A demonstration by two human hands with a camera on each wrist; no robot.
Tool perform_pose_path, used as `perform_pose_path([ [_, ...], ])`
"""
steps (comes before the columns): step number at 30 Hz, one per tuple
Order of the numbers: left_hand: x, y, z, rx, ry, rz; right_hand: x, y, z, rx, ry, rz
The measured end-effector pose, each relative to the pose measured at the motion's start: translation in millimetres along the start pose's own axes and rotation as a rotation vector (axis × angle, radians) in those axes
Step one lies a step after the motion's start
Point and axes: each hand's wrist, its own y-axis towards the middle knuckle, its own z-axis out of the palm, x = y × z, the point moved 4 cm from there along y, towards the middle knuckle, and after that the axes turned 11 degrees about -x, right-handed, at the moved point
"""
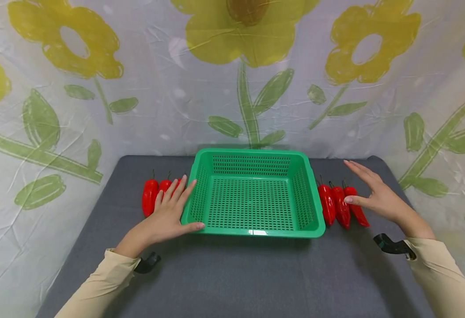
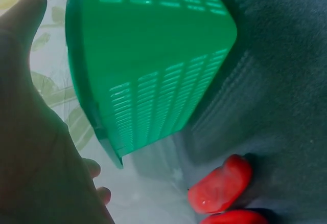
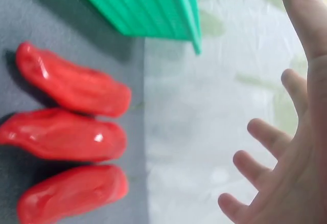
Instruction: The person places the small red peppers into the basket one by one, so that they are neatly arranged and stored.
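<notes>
A green plastic basket (image 1: 252, 232) with perforated walls stands on the dark table, holding nothing inside. My left hand (image 1: 168, 218) is spread at the basket's left front corner, fingers straight; whether it touches the rim I cannot tell. Partly behind that hand lie red chili peppers (image 1: 149, 197), with green stems pointing away. On the other side, my right hand (image 1: 383, 198) hovers with spread fingers above and right of three red peppers (image 1: 340, 206). The right wrist view shows these peppers (image 3: 71, 134) side by side, apart from the hand, which holds nothing.
A dark grey cloth covers the table (image 1: 248, 278). Behind it hangs a white curtain (image 1: 156, 110) with yellow flowers, close to the table's back edge. Black straps with small mounts (image 1: 393, 245) sit at both wrists.
</notes>
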Motion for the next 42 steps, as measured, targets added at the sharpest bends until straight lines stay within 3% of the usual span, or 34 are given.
perform_pose_path([
  [10,5.2,-1.4,11.0,0.006,-0.018,-0.035,-54.4,-9.6,0.5,0.001,0.084,0.125],
  [21,8.7,-1.0,14.0,0.024,-0.018,-0.066,-96.3,-9.9,12.7,0.028,0.112,0.219],
  [30,6.2,-2.2,11.8,0.038,-0.030,-0.082,-112.7,-9.3,19.5,0.067,0.065,0.250],
  [42,6.5,-1.6,12.7,0.049,-0.051,-0.093,-118.8,-7.9,25.4,0.121,0.084,0.274],
])
